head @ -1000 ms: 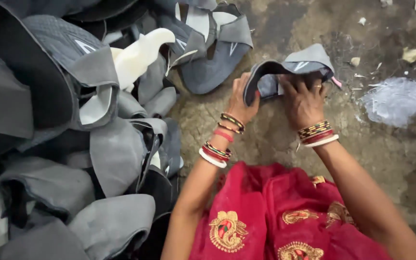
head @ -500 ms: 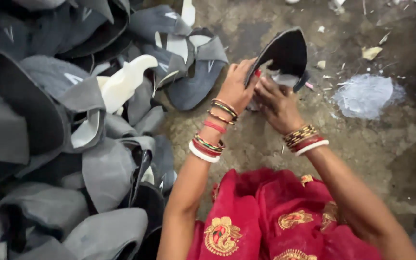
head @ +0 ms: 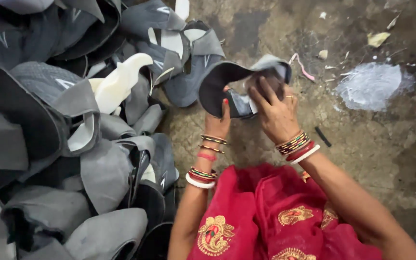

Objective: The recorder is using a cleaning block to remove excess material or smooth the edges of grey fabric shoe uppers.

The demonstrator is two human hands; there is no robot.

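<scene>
A heap of grey shoe uppers [head: 63, 144] fills the left side, with a white foam piece [head: 119, 86] lying among them. Just right of the heap, the left hand [head: 219, 120] grips the lower edge of a dark grey shoe upper [head: 222, 79], fingers curled around it, thumb on the near face. The upper is held above the stained concrete floor [head: 362, 154], its opening turned towards the camera. The right hand [head: 275, 110] pinches the upper's far side, fingertips pressed inside. Bangles ring both wrists. Red embroidered cloth [head: 275, 221] covers the lap below. Farther right, a white powdery patch [head: 371, 84] marks the floor.
</scene>
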